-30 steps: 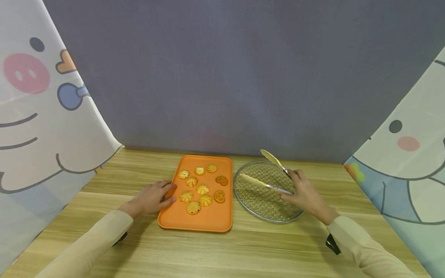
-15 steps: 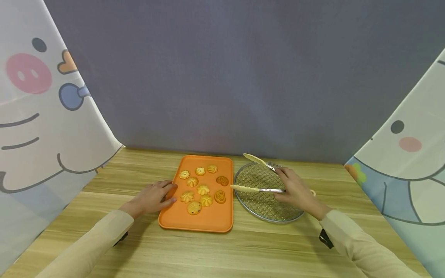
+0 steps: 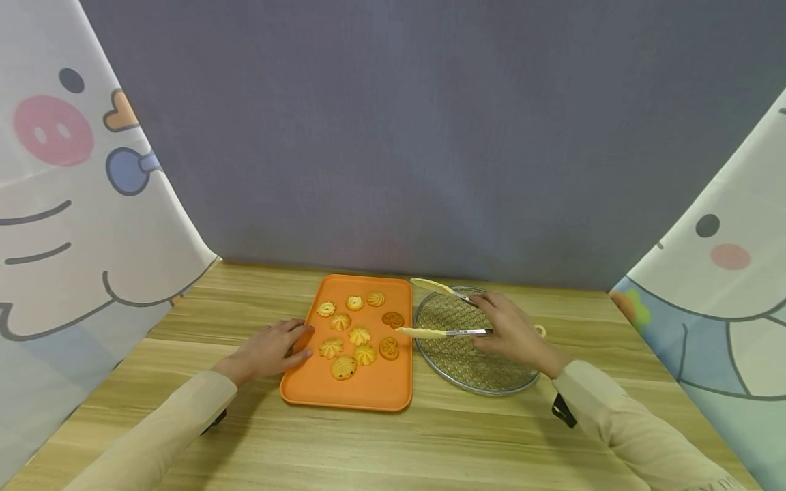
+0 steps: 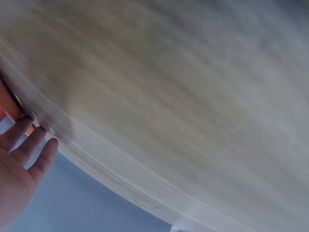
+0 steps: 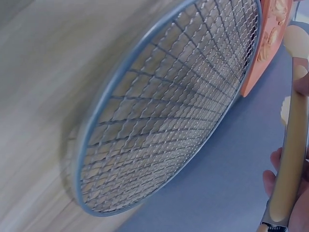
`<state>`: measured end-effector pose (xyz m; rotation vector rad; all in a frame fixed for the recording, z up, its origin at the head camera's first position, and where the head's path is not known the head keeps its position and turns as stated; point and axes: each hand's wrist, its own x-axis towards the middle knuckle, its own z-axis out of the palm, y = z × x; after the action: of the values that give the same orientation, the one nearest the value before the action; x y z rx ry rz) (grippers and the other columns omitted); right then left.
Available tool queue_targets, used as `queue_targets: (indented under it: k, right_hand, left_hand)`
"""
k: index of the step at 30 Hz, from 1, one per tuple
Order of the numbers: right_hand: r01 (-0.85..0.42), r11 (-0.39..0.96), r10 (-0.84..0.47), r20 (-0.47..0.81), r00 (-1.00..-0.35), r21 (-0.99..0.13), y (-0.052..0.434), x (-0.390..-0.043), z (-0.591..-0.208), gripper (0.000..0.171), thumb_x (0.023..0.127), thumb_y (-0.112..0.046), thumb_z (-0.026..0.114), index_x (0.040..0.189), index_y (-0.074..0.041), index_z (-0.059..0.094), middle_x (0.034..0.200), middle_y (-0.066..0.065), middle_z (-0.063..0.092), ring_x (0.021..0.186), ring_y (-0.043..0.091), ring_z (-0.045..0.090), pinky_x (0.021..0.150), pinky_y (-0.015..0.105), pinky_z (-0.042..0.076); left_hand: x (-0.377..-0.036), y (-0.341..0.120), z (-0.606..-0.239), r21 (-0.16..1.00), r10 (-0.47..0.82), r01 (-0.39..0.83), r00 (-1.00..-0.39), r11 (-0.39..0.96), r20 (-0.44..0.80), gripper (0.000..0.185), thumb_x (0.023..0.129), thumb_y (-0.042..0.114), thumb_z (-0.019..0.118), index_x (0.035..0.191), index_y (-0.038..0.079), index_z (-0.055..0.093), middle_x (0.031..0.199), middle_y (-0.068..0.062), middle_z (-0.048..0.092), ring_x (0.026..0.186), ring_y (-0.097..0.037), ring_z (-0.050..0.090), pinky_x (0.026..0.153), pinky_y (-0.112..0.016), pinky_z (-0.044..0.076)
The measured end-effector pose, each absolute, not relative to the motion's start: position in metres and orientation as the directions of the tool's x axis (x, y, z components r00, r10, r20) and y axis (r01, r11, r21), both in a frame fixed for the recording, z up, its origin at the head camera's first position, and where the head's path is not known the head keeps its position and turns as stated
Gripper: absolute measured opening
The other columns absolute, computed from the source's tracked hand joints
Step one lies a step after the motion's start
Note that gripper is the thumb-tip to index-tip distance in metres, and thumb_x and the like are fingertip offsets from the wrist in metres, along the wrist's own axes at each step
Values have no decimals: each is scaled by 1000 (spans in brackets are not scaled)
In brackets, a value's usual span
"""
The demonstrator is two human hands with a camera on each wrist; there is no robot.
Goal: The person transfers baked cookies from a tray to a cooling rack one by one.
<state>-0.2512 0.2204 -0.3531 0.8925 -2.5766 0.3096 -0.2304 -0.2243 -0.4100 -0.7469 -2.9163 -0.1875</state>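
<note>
An orange tray (image 3: pixel 374 392) lies on the wooden table with several small cookies (image 3: pixel 359 335) on it. My left hand (image 3: pixel 270 349) rests flat at the tray's left edge, fingers straight, and those fingers (image 4: pixel 29 145) show against the table in the left wrist view. My right hand (image 3: pixel 510 331) grips a pair of tongs (image 3: pixel 439 333) with cream tips, their arms spread apart; the tips reach over the tray's right edge near a dark cookie (image 3: pixel 392 318). Below the hand lies a round wire mesh rack (image 3: pixel 473 361), also seen close up (image 5: pixel 164 116) in the right wrist view, with nothing on it.
Printed cartoon curtains (image 3: pixel 67 204) hang at left and right (image 3: pixel 724 286), and a grey backdrop (image 3: pixel 399 136) closes the far side. Bare wooden table (image 3: pixel 393 443) stretches in front of the tray and rack.
My right hand has carried the tongs leftward from above the mesh rack to the tray's right edge. The left hand has stayed at the tray's left edge.
</note>
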Motion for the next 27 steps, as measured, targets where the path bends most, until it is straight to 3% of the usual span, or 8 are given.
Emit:
queue_targets:
  k: [16, 27]
  right_hand:
    - [-681, 732, -608, 434, -664, -16, 207, -254, -353, 59, 65, -25, 77, 116, -1, 60, 105, 9, 61, 90, 22, 59, 75, 37, 51]
    - [-651, 759, -608, 361, -707, 3, 201, -260, -349, 54, 70, -27, 73, 117, -3, 60, 109, 12, 62, 93, 25, 60, 75, 40, 52]
  left_hand:
    - [-230, -225, -410, 96, 465, 479, -874, 872, 138, 52, 90, 42, 53, 128, 8, 52, 130, -19, 49, 116, -41, 49, 91, -60, 39]
    - [-229, -225, -410, 90, 477, 494, -864, 865, 160, 51, 89, 41, 54, 127, 8, 53, 128, -19, 51, 115, -40, 50, 90, -57, 41]
